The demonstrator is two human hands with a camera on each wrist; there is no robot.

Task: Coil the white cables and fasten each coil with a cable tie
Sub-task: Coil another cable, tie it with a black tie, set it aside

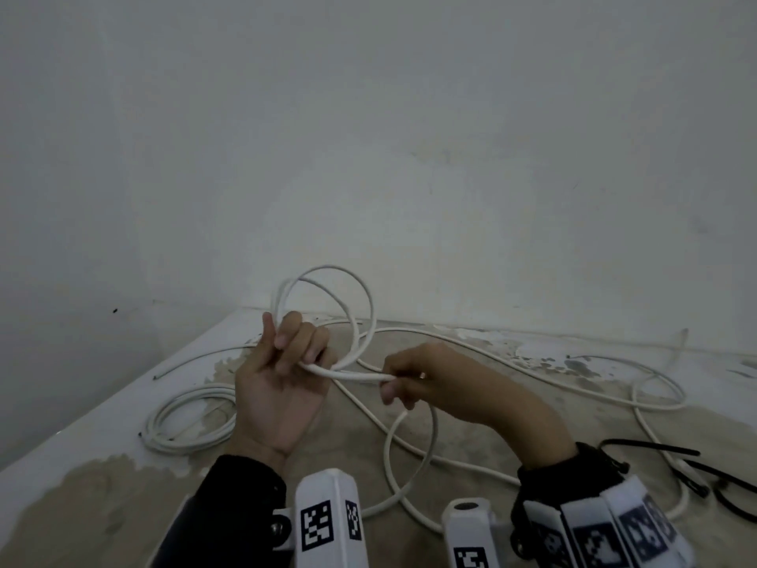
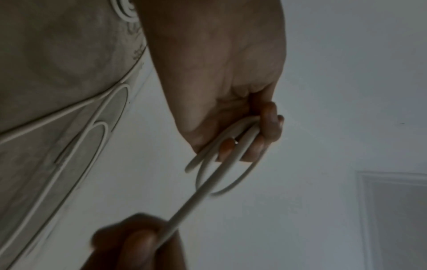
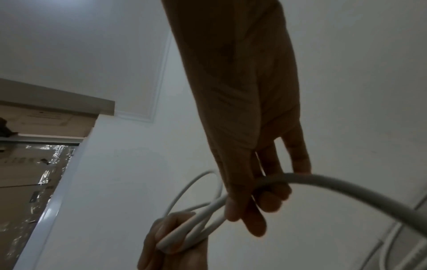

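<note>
The white cable [image 1: 327, 289] stands in two or three loops above my left hand [image 1: 282, 387], whose curled fingers clamp the bottom of the loops. From there one strand runs right into my right hand [image 1: 413, 379], pinched between thumb and fingers. The slack trails down onto the table [image 1: 82, 498], between a finished coil [image 1: 188, 420] and black cable ties [image 1: 663, 455].

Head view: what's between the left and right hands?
Only a short taut run of the white cable, spanning left hand to right hand; the head view shows it.
</note>
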